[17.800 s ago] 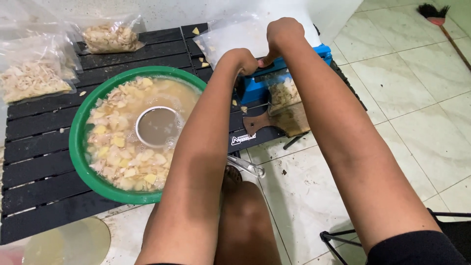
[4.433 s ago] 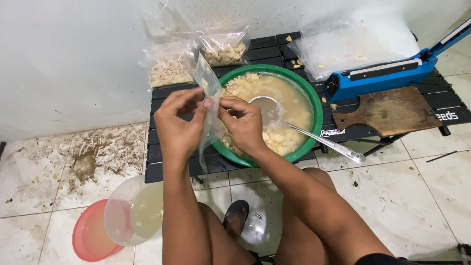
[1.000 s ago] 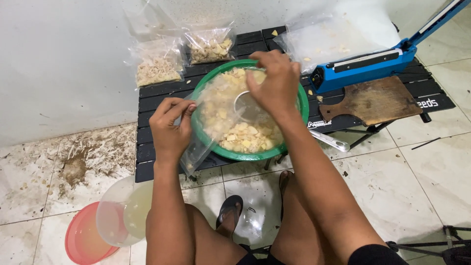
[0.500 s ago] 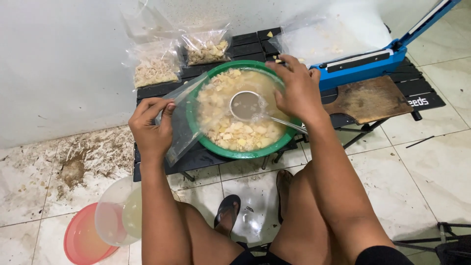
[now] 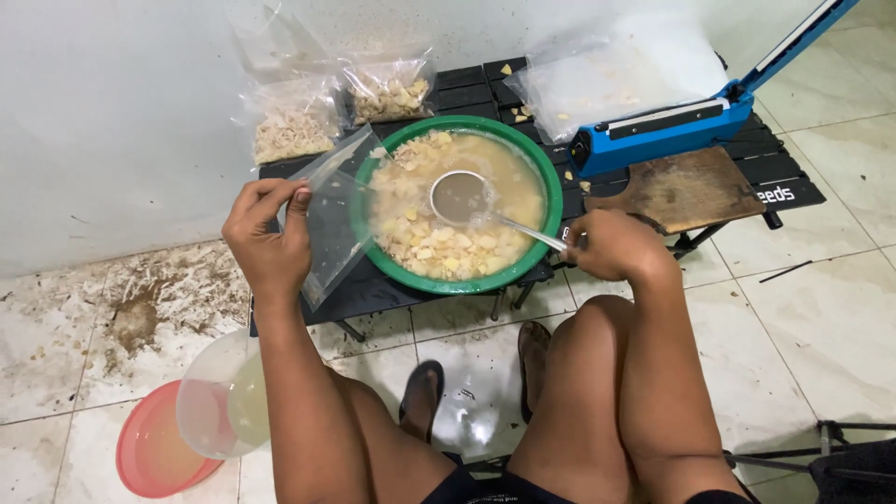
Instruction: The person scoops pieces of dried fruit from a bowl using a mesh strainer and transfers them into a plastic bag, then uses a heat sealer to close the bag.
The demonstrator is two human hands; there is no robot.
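Note:
My left hand (image 5: 266,238) pinches the mouth of an empty clear plastic bag (image 5: 331,219), held open beside the left rim of a green basin (image 5: 551,201). The basin holds pale broth and yellowish food chunks. My right hand (image 5: 611,247) grips the handle end of a metal ladle (image 5: 462,196), whose round bowl rests in the liquid near the basin's middle. The basin stands on a low black slatted table (image 5: 373,294).
Two filled clear bags (image 5: 294,131) lie at the table's back left. A blue heat sealer (image 5: 672,126), a stack of empty bags (image 5: 621,75) and a wooden board (image 5: 686,187) sit on the right. A clear container (image 5: 219,401) and red lid (image 5: 149,457) are on the tiled floor. My sandalled feet (image 5: 420,397) rest below.
My right hand has slid back along the ladle handle to the basin's right edge. My left hand with the bag has moved slightly away from the basin, to its left rim.

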